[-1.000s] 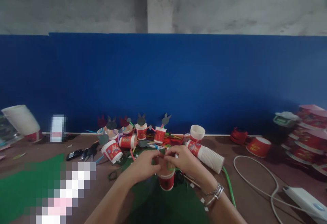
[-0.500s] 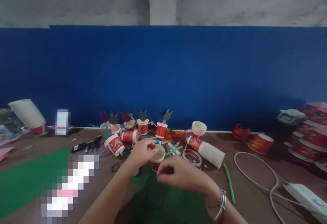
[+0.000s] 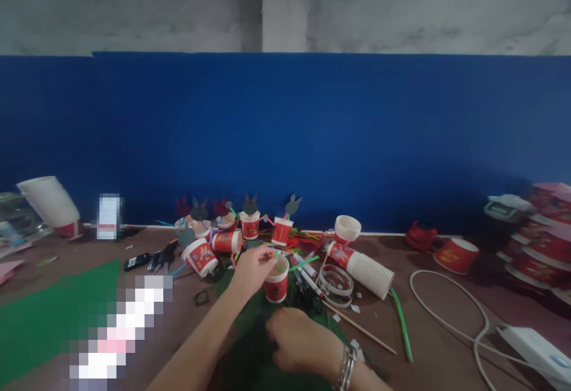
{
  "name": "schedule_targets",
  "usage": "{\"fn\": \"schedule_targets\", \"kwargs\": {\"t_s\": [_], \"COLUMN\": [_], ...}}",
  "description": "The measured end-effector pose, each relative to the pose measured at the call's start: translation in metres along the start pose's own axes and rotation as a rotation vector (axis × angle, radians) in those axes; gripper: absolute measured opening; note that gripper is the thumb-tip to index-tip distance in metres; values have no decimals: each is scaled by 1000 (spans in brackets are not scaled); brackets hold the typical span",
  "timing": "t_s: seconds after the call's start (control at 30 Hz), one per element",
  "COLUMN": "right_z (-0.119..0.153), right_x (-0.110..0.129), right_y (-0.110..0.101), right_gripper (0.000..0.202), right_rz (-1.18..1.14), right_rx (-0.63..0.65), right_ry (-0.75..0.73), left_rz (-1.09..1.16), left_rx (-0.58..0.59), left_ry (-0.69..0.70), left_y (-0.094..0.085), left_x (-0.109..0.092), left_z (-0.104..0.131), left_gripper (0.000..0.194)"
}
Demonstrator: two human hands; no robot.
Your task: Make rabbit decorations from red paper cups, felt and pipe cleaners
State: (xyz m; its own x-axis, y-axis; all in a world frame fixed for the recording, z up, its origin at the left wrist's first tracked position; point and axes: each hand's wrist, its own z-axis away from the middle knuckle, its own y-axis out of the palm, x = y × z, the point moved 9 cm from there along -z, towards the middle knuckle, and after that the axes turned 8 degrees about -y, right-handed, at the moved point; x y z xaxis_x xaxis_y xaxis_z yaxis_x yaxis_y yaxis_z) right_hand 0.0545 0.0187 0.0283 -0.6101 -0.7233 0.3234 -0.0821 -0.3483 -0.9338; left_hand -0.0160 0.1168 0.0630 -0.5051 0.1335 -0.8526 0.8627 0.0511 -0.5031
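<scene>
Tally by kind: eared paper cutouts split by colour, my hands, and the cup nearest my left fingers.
Dark grey eared cutouts: 3
Red eared cutouts: 2
Left hand, right hand: 2
Red-and-white cup: 1
Total: 8

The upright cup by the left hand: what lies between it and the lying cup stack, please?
The head view shows markers, tape and a green strip between cup and stack.

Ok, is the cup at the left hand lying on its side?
No, the cup beside the left hand stands upright, its open rim facing up.
</scene>
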Motion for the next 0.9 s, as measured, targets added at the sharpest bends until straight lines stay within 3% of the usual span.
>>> {"fn": "schedule_targets", "kwargs": {"t_s": [0.1, 0.23, 0.4, 0.53, 0.67, 0.8, 0.9], "right_z": [9, 23, 39, 35, 26, 21, 21], "right_x": [-5, -29, -70, -80, -95, -105, -105], "right_y": [-25, -73, -104, -101, -89, -83, -85], "right_gripper": [17, 23, 32, 38, 48, 35, 33], "right_rz": [-212, -519, -533, -462, -614, -730, -719], "right_rx": [-129, -423, -800, -863, -866, -869, -854], "right_ry": [-45, -35, 93, 54, 83, 92, 80], "left_rz": [37, 144, 279, 200, 196, 172, 80], "left_rx": [0, 76, 214, 165, 115, -3, -64], "left_ry": [4, -26, 38, 46, 49, -7, 26], "left_y": [2, 13, 31, 32, 33, 29, 24], "left_x": [-1, -3, -14, -16, -15, -6, -8], "left_z": [1, 4, 11, 15, 18, 18, 19], "left_gripper": [26, 31, 28, 24, 27, 11, 4]}}
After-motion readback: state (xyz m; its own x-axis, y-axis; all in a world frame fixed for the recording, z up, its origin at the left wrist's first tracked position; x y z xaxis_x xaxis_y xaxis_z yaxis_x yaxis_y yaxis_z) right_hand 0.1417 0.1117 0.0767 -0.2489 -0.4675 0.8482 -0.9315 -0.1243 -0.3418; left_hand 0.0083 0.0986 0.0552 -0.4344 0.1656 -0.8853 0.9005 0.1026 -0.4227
